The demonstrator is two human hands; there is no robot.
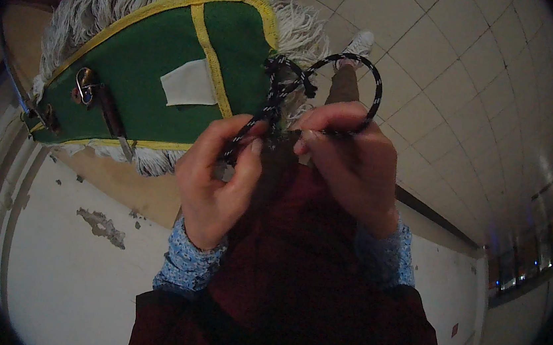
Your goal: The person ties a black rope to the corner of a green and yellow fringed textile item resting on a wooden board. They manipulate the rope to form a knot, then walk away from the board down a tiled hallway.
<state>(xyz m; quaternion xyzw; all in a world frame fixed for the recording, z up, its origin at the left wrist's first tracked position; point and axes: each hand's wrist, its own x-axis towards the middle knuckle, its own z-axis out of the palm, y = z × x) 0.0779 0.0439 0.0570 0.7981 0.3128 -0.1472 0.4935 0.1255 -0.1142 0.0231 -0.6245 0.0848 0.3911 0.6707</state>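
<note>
My left hand (218, 179) pinches a black cord with white flecks (376, 82) between thumb and fingers. Opposite it, my right hand (352, 160) grips another stretch of the same cord, which rises from the fingers in a wide round loop. Above and between the hands, the cord crosses itself in a tangled, knotted bunch beside the end of a green dust mop head (138, 104). The mop head has yellow edging (173, 0) and a white string fringe (118, 2). A white fabric patch (190, 84) lies on its green backing. My fingertips partly hide the cord.
Metal hardware (85, 86) and a dark strap (110, 111) sit on the mop head. Pale pipes (2, 196) run along the left, by a white wall (63, 262) with peeling paint. My white shoe (361, 43) stands on the tiled floor (445, 79).
</note>
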